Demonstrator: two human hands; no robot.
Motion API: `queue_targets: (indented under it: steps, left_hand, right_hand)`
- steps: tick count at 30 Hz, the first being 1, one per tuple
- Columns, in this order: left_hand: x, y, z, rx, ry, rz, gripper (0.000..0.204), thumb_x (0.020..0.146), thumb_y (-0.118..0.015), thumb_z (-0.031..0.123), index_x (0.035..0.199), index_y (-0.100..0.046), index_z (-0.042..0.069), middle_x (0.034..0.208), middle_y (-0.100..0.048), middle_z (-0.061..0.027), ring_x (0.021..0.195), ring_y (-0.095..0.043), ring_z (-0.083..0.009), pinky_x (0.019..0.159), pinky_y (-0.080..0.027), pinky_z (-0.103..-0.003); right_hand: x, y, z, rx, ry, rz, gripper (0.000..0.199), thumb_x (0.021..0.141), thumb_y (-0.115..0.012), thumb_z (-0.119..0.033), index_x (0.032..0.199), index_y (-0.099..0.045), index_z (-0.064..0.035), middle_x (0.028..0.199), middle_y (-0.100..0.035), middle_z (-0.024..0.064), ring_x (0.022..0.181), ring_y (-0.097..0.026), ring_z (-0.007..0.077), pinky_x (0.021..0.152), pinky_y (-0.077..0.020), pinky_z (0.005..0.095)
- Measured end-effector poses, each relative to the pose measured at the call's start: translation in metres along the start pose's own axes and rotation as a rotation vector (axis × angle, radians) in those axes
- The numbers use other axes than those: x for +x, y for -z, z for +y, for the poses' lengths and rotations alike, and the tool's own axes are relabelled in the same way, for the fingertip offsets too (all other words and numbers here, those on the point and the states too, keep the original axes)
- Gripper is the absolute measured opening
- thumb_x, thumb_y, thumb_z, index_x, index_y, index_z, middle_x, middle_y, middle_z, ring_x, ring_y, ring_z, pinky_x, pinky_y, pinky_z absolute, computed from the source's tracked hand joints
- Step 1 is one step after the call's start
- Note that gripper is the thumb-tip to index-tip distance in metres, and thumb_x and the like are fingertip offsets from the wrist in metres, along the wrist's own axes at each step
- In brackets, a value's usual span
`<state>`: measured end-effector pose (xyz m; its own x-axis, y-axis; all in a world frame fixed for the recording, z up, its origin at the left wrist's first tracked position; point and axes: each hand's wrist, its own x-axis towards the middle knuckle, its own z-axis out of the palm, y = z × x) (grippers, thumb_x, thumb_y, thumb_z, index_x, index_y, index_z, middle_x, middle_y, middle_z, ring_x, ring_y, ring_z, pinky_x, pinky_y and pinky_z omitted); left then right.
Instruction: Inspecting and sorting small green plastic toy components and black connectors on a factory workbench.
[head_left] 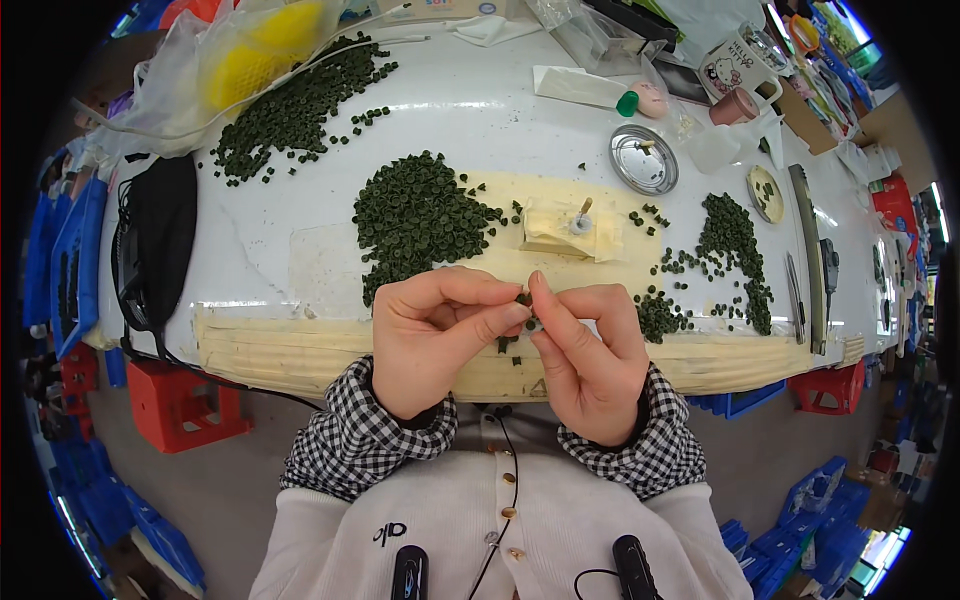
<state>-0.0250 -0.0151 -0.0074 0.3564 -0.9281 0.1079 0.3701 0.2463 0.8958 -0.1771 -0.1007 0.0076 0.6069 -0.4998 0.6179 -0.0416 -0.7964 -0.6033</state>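
My left hand is closed, thumb and forefinger pinching a small dark green part. My right hand meets it from the other side, its curled fingers gripping at the same spot; the fingertips hide most of the part. Just beyond my hands lies a big heap of similar cup-shaped dark green parts. A yellowish block with a small upright pin stands ahead of my right hand. A few loose green parts lie under my fingers near the table's front edge.
More green parts are piled at the far left and in a smaller group at the right. A round metal lid, a shallow dish, tweezers and a mug stand right. A black pouch lies left.
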Motion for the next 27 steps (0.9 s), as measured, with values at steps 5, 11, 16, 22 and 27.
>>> queue_targets:
  steps: [5,11,16,22,27]
  left_hand:
    - [-0.0004,-0.0022,0.0021,0.208,-0.129,0.01,0.018,0.081,-0.069,-0.012,0.098,-0.069,-0.004,0.095,-0.069,-0.0128,0.087,-0.067,-0.0153,0.075,-0.054,-0.025]
    - [-0.0002,-0.0018,0.0013,0.338,-0.224,0.026,0.021,0.079,-0.07,-0.012,0.098,-0.071,-0.002,0.098,-0.069,-0.0127,0.087,-0.066,-0.0158,0.074,-0.052,-0.025]
    - [-0.0001,-0.0046,0.0046,0.329,-0.204,0.019,0.021,0.08,-0.067,-0.014,0.098,-0.069,-0.003,0.098,-0.069,-0.0127,0.09,-0.065,-0.0164,0.079,-0.053,-0.027]
    - [-0.0018,-0.0054,0.0022,0.133,-0.086,0.061,0.02,0.084,-0.066,-0.012,0.102,-0.067,-0.005,0.101,-0.069,-0.0137,0.093,-0.066,-0.0152,0.08,-0.053,-0.025]
    - [-0.0023,-0.0052,0.0045,0.137,-0.041,0.069,0.017,0.085,-0.066,-0.011,0.1,-0.067,-0.005,0.101,-0.069,-0.0125,0.091,-0.065,-0.0135,0.079,-0.053,-0.023]
  right_hand:
    - [-0.0006,-0.0003,0.0007,0.019,-0.005,-0.019,0.044,0.078,-0.069,0.003,0.121,-0.065,0.0003,0.089,-0.06,0.0077,0.075,-0.054,0.0208,0.067,-0.046,0.0293]
    - [-0.004,0.0052,0.0006,0.126,-0.149,0.027,0.042,0.079,-0.069,0.004,0.12,-0.066,-0.0005,0.09,-0.06,0.0088,0.076,-0.054,0.0208,0.067,-0.0458,0.0282]
    - [-0.0051,0.0059,0.001,0.179,-0.136,-0.025,0.041,0.078,-0.069,0.005,0.119,-0.067,-0.0013,0.09,-0.061,0.0086,0.076,-0.055,0.0203,0.067,-0.0455,0.0278]
    - [-0.0046,0.0058,0.0018,0.182,-0.114,-0.038,0.042,0.077,-0.07,0.005,0.118,-0.068,-0.0021,0.09,-0.061,0.0076,0.076,-0.055,0.0203,0.066,-0.0452,0.028]
    - [-0.0043,0.0069,0.0016,0.185,-0.12,-0.054,0.043,0.076,-0.071,0.004,0.118,-0.068,-0.0034,0.09,-0.061,0.0072,0.077,-0.055,0.0205,0.067,-0.045,0.0282]
